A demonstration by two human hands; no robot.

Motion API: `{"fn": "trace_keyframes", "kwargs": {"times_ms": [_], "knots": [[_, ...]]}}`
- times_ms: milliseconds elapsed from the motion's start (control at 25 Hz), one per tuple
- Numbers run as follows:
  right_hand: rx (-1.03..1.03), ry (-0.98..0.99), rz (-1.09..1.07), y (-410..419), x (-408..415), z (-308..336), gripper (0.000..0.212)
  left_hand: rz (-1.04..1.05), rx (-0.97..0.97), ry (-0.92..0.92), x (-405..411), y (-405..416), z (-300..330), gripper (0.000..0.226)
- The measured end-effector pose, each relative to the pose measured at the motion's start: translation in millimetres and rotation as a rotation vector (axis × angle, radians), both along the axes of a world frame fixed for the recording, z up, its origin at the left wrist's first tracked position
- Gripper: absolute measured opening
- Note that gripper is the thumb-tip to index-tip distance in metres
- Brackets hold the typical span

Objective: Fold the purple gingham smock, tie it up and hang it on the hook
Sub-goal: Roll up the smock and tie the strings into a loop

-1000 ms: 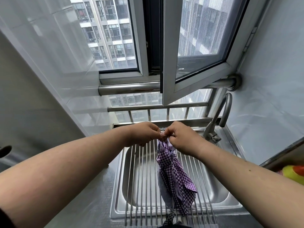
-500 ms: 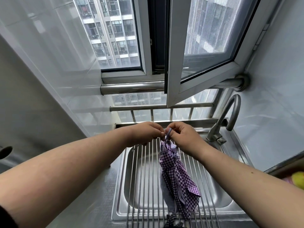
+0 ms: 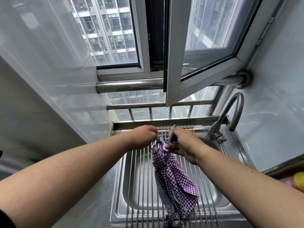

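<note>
1. Since the earlier frame the two hands have drawn slightly apart — the tie string now shows taut between them.
2. Left hand [image 3: 144, 137] pinches one string end; right hand [image 3: 182, 143] grips the other strap end.
3. Smock [image 3: 172, 175] hangs bundled over the sink rack [image 3: 139, 186], near its far edge.
4. Risk — a loose knot slips and the bundle unfolds onto the rack.
5. Steel sink, faucet [image 3: 230, 116] at the far right corner, open window beyond. No hook visible.

Single head view, wide-angle, looking forward and down from above; sink [image 3: 227, 204] close below at 6 o'clock, window [image 3: 205, 51] at 12 o'clock.
</note>
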State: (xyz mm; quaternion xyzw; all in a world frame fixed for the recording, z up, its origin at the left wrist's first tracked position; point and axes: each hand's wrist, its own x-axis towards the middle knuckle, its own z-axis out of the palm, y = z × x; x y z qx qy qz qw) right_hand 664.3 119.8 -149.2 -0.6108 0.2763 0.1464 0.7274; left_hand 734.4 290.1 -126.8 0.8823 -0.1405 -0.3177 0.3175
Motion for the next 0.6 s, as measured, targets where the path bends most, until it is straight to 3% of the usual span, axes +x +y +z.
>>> {"fn": "trace_keyframes", "kwargs": {"times_ms": [160,280,440,600], "knots": [[0.025,0.051,0.006,9.2,7.9,-4.7,0.027,0.097,-0.118,0.002,-2.3,-3.1,-6.0,0.027],[0.090,0.112,-0.047,9.7,8.5,-7.6,0.023,0.275,-0.329,0.194,-4.6,-6.8,-17.8,0.028],[0.243,0.210,-0.235,6.9,10.5,-11.8,0.033,0.498,-0.622,0.525,-6.6,-9.5,-34.7,0.028],[0.310,0.265,-0.300,10.1,16.6,-22.5,0.035,0.533,-0.725,0.583,-3.0,-12.6,-41.3,0.027]]}}
